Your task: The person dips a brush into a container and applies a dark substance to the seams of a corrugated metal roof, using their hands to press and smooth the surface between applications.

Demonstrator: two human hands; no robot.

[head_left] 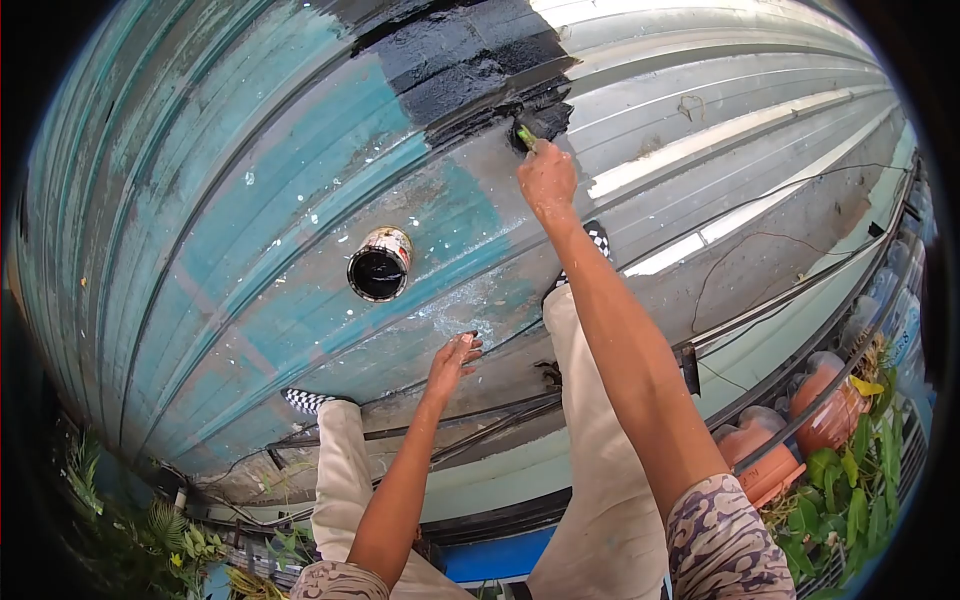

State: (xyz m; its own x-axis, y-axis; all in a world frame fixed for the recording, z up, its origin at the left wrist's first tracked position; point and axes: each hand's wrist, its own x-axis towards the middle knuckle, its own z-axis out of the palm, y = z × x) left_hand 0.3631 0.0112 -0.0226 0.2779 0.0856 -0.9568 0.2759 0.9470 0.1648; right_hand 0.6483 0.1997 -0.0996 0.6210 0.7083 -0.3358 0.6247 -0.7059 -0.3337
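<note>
Brush [528,136] lay beyond and right of can [394,242] | long axis slanted forward-left out of right hand [548,182], fingers clamped on handle | left hand [453,362] was nearer can, on its near right side, fingers loosely apart

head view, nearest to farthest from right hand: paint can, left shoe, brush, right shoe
1. Brush, in the right hand
2. Right shoe, just below
3. Paint can, to the left
4. Left shoe, far lower left

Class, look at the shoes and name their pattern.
Black-and-white checks, clearest on the left shoe in the head view.
</note>
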